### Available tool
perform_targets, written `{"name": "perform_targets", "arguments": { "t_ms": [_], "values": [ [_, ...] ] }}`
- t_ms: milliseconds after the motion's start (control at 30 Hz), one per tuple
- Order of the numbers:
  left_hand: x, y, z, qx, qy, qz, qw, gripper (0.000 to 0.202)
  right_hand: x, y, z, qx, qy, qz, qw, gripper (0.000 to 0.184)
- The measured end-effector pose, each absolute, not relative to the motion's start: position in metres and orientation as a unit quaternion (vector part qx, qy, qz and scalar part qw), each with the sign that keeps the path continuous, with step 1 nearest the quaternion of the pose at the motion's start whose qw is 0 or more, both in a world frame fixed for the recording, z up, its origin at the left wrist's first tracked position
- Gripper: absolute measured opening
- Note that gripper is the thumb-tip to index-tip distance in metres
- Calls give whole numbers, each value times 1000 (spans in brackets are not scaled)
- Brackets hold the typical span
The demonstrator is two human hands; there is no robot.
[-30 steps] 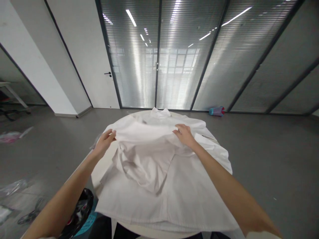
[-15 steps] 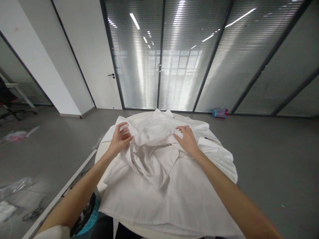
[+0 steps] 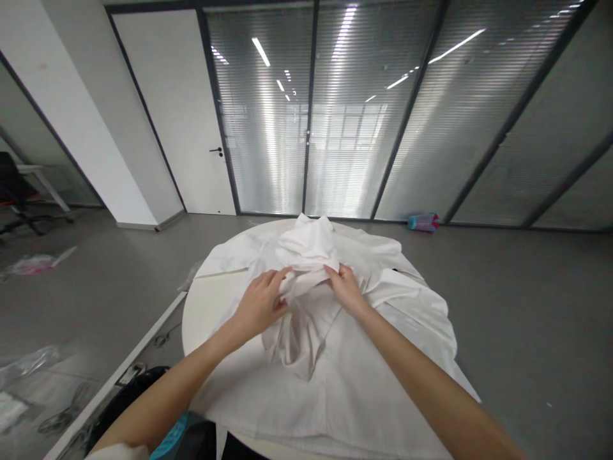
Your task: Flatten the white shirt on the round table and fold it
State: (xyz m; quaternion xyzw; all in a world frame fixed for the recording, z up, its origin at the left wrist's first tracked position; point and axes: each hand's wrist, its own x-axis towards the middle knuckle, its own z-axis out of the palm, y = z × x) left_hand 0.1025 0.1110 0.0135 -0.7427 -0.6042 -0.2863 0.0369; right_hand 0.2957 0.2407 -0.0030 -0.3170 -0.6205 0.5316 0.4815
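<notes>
A white shirt (image 3: 383, 358) lies spread over a round white table (image 3: 211, 300), its collar at the far edge. A bunched part of the shirt, probably a sleeve (image 3: 306, 252), is gathered at the middle. My left hand (image 3: 261, 303) grips this bunched cloth from the left, fingers closed on it. On the right side of the same bundle, my right hand (image 3: 345, 289) pinches the fabric. The two hands are close together, almost touching through the cloth.
Grey floor surrounds the table. A blue and pink object (image 3: 422, 222) lies by the glass wall at the back. Plastic bags (image 3: 29, 263) are on the floor at left. A black bag and a teal basket (image 3: 167, 434) sit near the table's front left.
My left hand has moved right, from the table's left edge to the middle, carrying the cloth with it. The fabric is now bunched between both hands. My right hand shifted slightly left.
</notes>
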Motion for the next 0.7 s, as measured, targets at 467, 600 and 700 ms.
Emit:
{"name": "perform_targets", "arguments": {
  "t_ms": [467, 600, 700],
  "values": [
    [39, 102, 51, -682, -565, -429, -177, 29, 338, 259, 88, -164, -584, 565, 559, 50],
    [49, 86, 36, -743, -553, -325, -188, 23, 388, 281, 35, -258, -493, 564, 609, 33],
    [66, 73, 26, -796, -502, -243, -237, 18, 430, 279, -18, -373, -399, 570, 614, 26]
  ]
}}
